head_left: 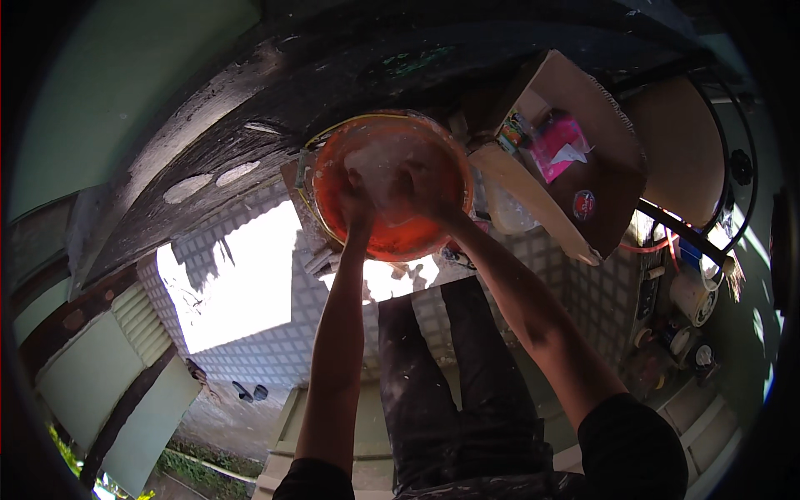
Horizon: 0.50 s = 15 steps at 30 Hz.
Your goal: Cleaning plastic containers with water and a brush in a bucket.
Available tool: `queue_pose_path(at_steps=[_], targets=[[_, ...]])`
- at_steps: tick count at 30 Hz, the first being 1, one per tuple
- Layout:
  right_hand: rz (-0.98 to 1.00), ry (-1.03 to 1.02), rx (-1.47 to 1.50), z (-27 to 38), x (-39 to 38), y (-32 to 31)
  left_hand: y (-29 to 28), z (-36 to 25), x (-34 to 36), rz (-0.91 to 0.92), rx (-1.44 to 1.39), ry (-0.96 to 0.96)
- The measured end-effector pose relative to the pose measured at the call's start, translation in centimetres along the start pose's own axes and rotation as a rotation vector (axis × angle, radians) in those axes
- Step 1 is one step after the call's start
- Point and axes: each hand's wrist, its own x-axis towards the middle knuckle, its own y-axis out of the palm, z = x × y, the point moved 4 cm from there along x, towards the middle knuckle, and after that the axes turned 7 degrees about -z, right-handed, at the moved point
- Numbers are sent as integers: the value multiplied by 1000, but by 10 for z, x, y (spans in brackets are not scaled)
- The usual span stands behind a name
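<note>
Both my arms reach down into a round orange bucket (321,179) with a yellowish handle along its far rim. Inside it lies a pale, cloudy mass (383,158); whether it is liquid or paste I cannot make out. My left hand (357,198) is at the bucket's left side, and my right hand (423,193) is right of the middle. The two hands are apart. Shadow and the cloudy contents hide most of the fingers, so their grip does not show.
Right of the bucket stands an open cardboard box (612,175) holding a bright pink packet (560,146). A clear plastic container (510,208) sits between them. Jars (679,342) and a white tub (693,298) stand far right. A dark, worn surface (225,142) borders the far side.
</note>
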Motion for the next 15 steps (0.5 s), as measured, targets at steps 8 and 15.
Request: queue_pose_path(at_steps=[8, 15], targets=[[56, 96, -537, 40, -4, 34, 10, 12, -10, -129, 431, 476], [-211, -19, -580, -29, 6, 28, 63, 98, 46, -393, 1619, 1401]])
